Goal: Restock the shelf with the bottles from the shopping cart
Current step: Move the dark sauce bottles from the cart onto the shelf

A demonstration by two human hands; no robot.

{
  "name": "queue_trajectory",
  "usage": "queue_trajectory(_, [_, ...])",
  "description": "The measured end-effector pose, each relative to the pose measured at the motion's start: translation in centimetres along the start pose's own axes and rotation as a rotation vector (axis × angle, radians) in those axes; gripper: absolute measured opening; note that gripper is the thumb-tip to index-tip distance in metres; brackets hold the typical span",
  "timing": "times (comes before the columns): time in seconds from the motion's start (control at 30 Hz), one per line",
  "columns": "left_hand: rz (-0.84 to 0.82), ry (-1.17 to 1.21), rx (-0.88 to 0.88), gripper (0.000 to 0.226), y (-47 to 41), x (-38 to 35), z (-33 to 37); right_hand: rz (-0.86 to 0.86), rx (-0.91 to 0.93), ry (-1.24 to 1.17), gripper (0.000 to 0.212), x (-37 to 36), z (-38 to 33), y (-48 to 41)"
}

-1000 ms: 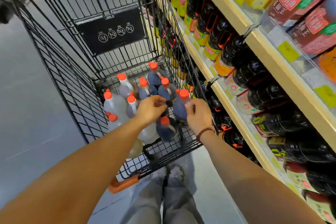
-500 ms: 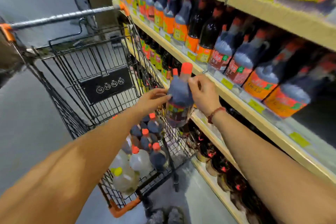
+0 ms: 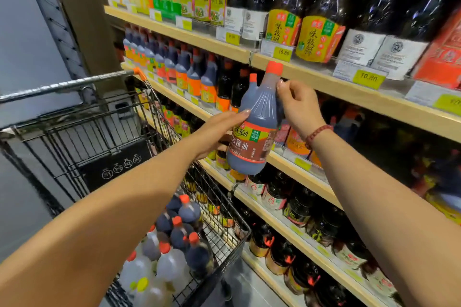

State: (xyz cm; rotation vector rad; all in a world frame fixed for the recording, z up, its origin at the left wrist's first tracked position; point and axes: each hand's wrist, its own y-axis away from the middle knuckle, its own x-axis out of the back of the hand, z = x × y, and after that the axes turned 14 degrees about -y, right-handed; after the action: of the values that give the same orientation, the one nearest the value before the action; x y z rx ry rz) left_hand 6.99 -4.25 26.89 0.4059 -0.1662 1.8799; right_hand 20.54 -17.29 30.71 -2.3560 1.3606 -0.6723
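The view has swung up from the cart to the shelving. The dark soy sauce bottle [image 3: 257, 129], half a second ago just clear of the cart's right wall, now hangs higher and further right, in front of the shelves. It is upright, tipped slightly, its orange cap [image 3: 274, 67] level with the edge of the board above.

The right hand [image 3: 299, 107] has a closed grip on the bottle's handle just under the neck. The left hand [image 3: 219, 129] steadies the left side at label height: the thumb lies on the front and the other fingers are hidden behind.

The shopping cart [image 3: 64, 86] stands to the left and near. More dark bottles and some pale ones [image 3: 185, 229] stand in its basket, so most of the restocking looks undone.

This appears to be the carry-to-shelf step for one bottle. A row of matching orange-capped bottles [image 3: 192, 75] runs along the middle shelf [image 3: 203, 110] to the left and far. The likely next move is to push the bottle in under the upper board, to the right of that row, and set its base flat. The slot behind it is too dark to tell how much room there is.
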Motion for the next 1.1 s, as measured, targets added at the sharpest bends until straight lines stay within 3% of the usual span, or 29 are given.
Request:
queue_trajectory(0.23, [-0.079, -0.040, -0.086, 0.053, -0.4, -3.4, 2.5, 0.086, -0.077, -0.014, 0.038, 4.5, -0.4, 1.3])
queue_trajectory(0.47, [-0.201, -0.046, -0.152, 0.039, -1.4, -7.5, 3.1, 0.226, -0.154, 0.032, 0.037, 8.5, 0.5, 3.7])
queue_trajectory(0.7, [-0.245, 0.110, -0.023, 0.040, -2.5, -13.9, 1.0, 0.221, -0.240, 0.071, 0.021, 11.9, 2.3, 7.6])
queue_trajectory(0.8, [-0.292, 0.126, 0.014, 0.041, -2.9, -16.4, 0.2, 0.137, -0.314, -0.045, 0.037, 13.2, 4.2, 10.8])
queue_trajectory(0.87, [-0.324, 0.123, 0.051, 0.057, -3.3, -18.0, -0.5, 0.147, -0.414, -0.105, 0.045, 14.0, 4.8, 12.4])
queue_trajectory(0.93, [-0.351, 0.115, 0.087, 0.071, -3.6, -19.8, -1.2, 0.164, -0.563, -0.140, 0.067, 14.9, 5.4, 13.7])
queue_trajectory(1.0, [-0.378, 0.098, 0.097, 0.065, -3.9, -21.6, -1.4, 0.201, -0.690, -0.126, 0.083, 15.9, 5.8, 14.8])
queue_trajectory(1.1, [-0.416, 0.075, 0.115, 0.060, -4.7, -23.7, -0.8, 0.296, -0.786, -0.147, 0.061, 17.6, 6.8, 15.6])
